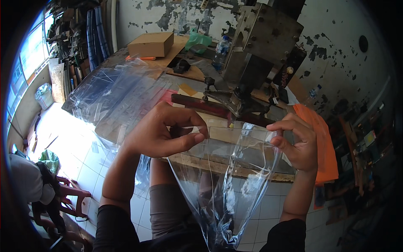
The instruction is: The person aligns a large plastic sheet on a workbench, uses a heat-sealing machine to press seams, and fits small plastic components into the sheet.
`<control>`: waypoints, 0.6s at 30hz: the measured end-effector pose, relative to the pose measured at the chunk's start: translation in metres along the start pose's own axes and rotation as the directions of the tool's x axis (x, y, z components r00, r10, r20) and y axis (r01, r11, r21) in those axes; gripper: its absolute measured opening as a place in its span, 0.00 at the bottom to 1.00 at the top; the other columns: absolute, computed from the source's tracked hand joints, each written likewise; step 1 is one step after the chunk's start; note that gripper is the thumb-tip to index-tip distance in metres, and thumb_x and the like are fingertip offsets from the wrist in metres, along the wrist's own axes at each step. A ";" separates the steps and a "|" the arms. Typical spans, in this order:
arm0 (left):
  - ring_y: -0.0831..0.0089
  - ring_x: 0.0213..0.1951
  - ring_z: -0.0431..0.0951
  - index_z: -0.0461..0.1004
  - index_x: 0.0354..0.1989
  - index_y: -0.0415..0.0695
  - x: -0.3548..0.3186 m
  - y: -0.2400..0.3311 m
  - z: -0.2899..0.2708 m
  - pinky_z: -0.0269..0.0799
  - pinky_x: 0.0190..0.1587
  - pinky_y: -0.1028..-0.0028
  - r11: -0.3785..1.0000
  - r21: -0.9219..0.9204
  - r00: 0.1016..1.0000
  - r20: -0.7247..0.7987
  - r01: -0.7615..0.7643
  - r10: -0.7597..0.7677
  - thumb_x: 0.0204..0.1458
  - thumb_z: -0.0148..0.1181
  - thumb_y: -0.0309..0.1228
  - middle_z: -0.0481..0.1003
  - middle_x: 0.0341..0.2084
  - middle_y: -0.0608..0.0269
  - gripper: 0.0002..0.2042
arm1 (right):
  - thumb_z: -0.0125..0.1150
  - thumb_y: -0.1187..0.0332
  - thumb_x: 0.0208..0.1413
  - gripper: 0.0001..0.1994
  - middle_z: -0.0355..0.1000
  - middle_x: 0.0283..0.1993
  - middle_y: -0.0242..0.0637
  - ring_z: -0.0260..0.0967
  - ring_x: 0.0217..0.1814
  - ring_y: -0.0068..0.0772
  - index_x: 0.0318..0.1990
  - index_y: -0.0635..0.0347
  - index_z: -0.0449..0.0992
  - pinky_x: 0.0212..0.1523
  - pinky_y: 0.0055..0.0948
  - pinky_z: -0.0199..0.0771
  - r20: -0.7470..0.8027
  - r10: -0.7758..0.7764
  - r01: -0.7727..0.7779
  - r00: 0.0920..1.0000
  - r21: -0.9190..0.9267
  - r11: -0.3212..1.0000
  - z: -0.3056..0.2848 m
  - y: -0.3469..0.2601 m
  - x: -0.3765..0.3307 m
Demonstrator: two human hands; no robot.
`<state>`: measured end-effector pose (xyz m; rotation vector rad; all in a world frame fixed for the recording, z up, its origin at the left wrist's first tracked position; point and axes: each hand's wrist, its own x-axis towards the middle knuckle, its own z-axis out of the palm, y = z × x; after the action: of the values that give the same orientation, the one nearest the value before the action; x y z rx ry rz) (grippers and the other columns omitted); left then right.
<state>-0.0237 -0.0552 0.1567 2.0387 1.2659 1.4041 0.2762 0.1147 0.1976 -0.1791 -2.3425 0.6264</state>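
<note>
A clear plastic sheet is stretched between my two hands and hangs down toward my lap in folds. My left hand pinches its upper left corner between thumb and forefinger. The upper right corner is pinched the same way by my right hand. Just beyond the taut top edge stands a heavy metal press machine, its dark red bar low over the worktable. Whether the sheet is a single layer or a bag, I cannot tell.
A pile of clear plastic sheets covers the table's left side. Behind it sit a cardboard box, a green plastic bag and a water bottle. Orange material hangs at the right edge. A red stool stands at lower left.
</note>
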 end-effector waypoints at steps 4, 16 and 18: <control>0.82 0.28 0.78 0.83 0.39 0.38 -0.001 -0.002 0.000 0.70 0.31 0.78 1.000 0.007 1.000 0.009 -0.010 0.010 0.59 0.67 0.33 0.84 0.30 0.64 0.09 | 0.76 0.64 0.55 0.14 0.75 0.32 0.31 0.69 0.33 0.21 0.45 0.62 0.85 0.34 0.24 0.67 0.023 -0.072 0.073 0.997 -0.053 0.996 0.001 0.008 0.000; 0.82 0.20 0.76 0.84 0.36 0.38 -0.077 -0.005 -0.016 0.65 0.23 0.79 0.989 0.093 0.971 -0.221 0.115 -0.092 0.56 0.69 0.29 0.84 0.26 0.62 0.06 | 0.70 0.53 0.61 0.22 0.74 0.52 0.40 0.72 0.54 0.36 0.51 0.63 0.81 0.56 0.35 0.71 -0.154 -0.018 0.001 0.988 -0.109 0.994 0.052 0.047 -0.026; 0.82 0.18 0.75 0.83 0.35 0.37 -0.114 -0.012 -0.026 0.64 0.22 0.79 0.985 0.107 0.938 -0.334 0.134 -0.091 0.56 0.69 0.30 0.82 0.23 0.61 0.07 | 0.68 0.52 0.62 0.23 0.73 0.53 0.41 0.71 0.58 0.39 0.52 0.63 0.80 0.59 0.38 0.71 -0.150 0.009 -0.036 0.989 -0.176 0.984 0.063 0.062 -0.045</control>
<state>-0.0642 -0.1475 0.0969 1.8258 1.6199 1.6971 0.2657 0.1307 0.1002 -0.3228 -2.2533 0.3981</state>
